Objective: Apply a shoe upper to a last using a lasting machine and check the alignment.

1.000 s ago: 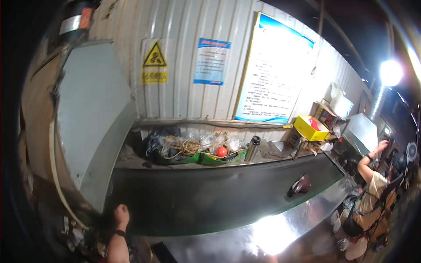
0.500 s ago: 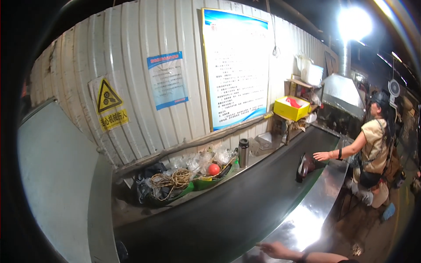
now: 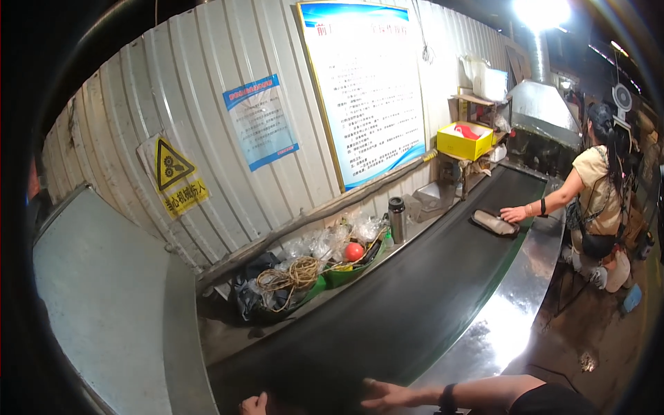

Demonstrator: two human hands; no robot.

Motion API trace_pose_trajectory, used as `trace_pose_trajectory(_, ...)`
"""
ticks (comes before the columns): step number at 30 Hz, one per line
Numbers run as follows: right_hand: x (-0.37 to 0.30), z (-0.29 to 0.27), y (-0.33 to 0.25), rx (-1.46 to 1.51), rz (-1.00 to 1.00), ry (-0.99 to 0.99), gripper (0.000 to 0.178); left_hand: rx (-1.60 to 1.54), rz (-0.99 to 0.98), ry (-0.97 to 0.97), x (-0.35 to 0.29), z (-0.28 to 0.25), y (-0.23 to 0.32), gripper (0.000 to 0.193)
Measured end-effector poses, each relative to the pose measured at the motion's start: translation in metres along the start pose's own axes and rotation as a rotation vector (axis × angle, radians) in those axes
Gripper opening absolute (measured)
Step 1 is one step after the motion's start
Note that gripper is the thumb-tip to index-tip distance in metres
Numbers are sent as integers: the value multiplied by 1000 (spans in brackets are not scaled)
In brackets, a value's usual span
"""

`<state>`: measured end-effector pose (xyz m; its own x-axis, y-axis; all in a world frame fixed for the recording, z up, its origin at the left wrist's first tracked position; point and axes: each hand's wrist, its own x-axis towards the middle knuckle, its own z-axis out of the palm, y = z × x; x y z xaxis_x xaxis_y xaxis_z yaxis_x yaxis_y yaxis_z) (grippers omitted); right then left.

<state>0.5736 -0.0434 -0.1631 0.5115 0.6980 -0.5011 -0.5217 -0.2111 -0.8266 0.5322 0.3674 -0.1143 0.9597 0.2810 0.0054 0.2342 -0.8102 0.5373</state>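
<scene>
My right hand (image 3: pixel 387 397) reaches in from the lower edge, over the near end of a dark conveyor belt (image 3: pixel 360 304). Its fingers are spread and nothing is in them. Left of it, at the bottom rim, a small part of my left hand (image 3: pixel 254 404) shows with the thumb raised. The picture's edge cuts off the rest, so its grip is hidden. Farther up the belt lies a shoe (image 3: pixel 494 223), a pale face with a dark rim turned up. A co-worker's hand (image 3: pixel 513 214) touches its far right end.
A shiny metal ledge (image 3: pixel 498 332) runs along the belt's right side, and a grey panel (image 3: pixel 111 297) stands at left. Beside the wall are a coil of rope (image 3: pixel 294 274), a red ball (image 3: pixel 354 252), a steel flask (image 3: pixel 397 220) and a yellow box (image 3: pixel 465 142). The co-worker (image 3: pixel 600 187) stands at right.
My left hand has come into view at the bottom, and my right hand has moved left. The shoe, dark side up before, now shows its pale face, with the co-worker's hand on it.
</scene>
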Motion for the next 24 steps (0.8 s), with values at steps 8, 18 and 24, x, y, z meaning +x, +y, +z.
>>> trace_pose_trajectory(8,-7,-11,47,117,-200,530,84,249,-387,296,15,26,-194,53)
trace_pose_trajectory(18,-32,-34,29,420,58,399,97,203,-517,248,34,52,-245,54)
trace_pose_trajectory(24,-35,-34,39,451,77,328,96,172,-602,235,39,65,-249,54)
